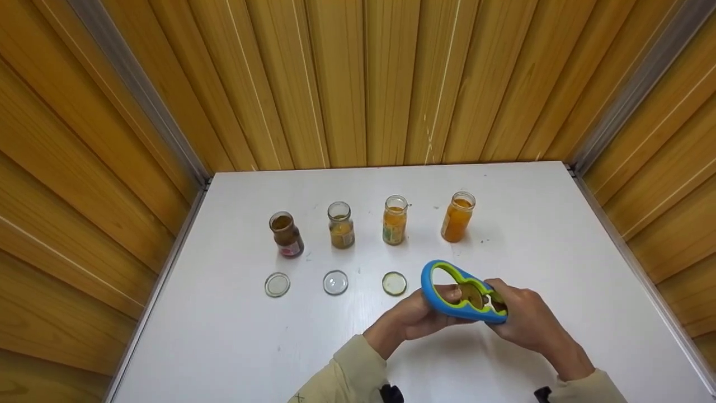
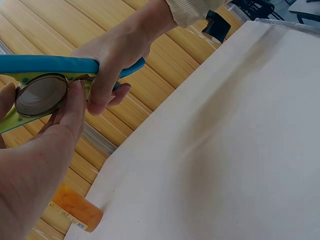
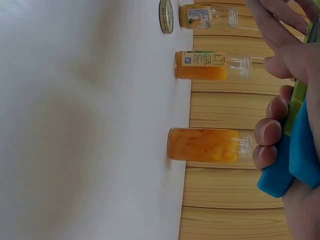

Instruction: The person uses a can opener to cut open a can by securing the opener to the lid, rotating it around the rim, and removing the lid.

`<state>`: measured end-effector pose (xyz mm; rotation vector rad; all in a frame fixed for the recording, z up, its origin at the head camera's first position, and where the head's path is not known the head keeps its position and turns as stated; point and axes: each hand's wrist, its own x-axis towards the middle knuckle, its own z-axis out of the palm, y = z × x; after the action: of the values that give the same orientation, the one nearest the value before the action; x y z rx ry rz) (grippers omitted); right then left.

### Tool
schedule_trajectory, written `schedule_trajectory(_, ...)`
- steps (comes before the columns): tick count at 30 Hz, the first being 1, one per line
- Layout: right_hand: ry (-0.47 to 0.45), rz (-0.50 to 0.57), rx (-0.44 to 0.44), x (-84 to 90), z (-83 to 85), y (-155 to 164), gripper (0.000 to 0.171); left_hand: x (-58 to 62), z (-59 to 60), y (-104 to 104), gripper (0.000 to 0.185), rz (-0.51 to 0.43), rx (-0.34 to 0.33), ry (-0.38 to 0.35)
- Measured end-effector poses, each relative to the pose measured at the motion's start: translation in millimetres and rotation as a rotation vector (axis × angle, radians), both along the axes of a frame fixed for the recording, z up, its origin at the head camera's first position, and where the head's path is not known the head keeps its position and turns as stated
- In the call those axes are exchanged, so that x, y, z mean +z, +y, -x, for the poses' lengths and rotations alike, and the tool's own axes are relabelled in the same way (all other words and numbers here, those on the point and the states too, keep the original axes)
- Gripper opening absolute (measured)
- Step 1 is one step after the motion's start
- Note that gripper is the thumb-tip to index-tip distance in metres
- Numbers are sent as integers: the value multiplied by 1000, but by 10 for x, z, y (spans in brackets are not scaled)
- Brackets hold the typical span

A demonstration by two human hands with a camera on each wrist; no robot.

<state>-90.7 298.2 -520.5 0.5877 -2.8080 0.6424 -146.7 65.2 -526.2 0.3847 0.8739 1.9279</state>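
Lids (image 1: 335, 282) from three jars lay on the table (image 1: 559, 252), while the fourth was gripped in the opener (image 1: 447, 277), clasped by both hands' (image 1: 414, 316) curled fingers.

No words, brand names or numbers can be read anywhere in the three views. In the right wrist view, a paper label with a small square code is seen on the second jar (image 3: 207, 65), and lines of tiny print are seen on the label of the jar behind it (image 3: 202, 16), but all of it is too small to be made out. Labels on the other jars are blurred in the head view.
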Motion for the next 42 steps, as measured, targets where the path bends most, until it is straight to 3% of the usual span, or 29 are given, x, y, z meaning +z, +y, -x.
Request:
schedule_trajectory(9,62,36,27,-26,-5,14,69,0,-10,-11,52,22,3,-43)
schedule_trajectory(16,87,50,34,-27,-6,33,74,-55,2,-46,50,4,9,-16)
schedule_trajectory(21,106,78,40,-23,-8,53,76,-89,10,-95,41,-12,26,-55)
schedule_trajectory(25,105,92,34,-11,-18,70,78,-115,26,-128,45,-19,35,-79)
schedule_trajectory(42,131,33,-70,21,-49,227,80,-137,96,-257,40,49,75,-12)
